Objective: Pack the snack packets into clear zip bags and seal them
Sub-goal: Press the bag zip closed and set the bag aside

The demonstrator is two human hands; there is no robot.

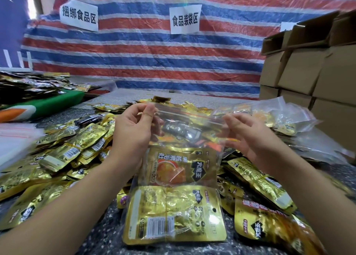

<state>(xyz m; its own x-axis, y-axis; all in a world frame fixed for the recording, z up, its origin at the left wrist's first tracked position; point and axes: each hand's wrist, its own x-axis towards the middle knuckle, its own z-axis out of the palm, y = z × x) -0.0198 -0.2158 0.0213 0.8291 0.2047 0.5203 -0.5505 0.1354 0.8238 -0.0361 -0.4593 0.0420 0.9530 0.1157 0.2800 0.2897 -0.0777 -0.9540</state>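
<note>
We hold the clear plastic zip bag (181, 148) upright at the centre of the frame, its mouth up, so the gold foil snack packets (174, 214) inside settle to the bottom and leave the red-lined zip strip free for sealing. Our left hand (133, 131) pinches the strip's left end between thumb and forefinger, wrist raised. Our right hand (244, 137) holds the right end, fingers curled behind the plastic; its grip looks lighter. Loose gold packets (63, 152) lie heaped on the speckled surface (104, 233) around us, and filled clear bags (273, 116) pile at the right.
</note>
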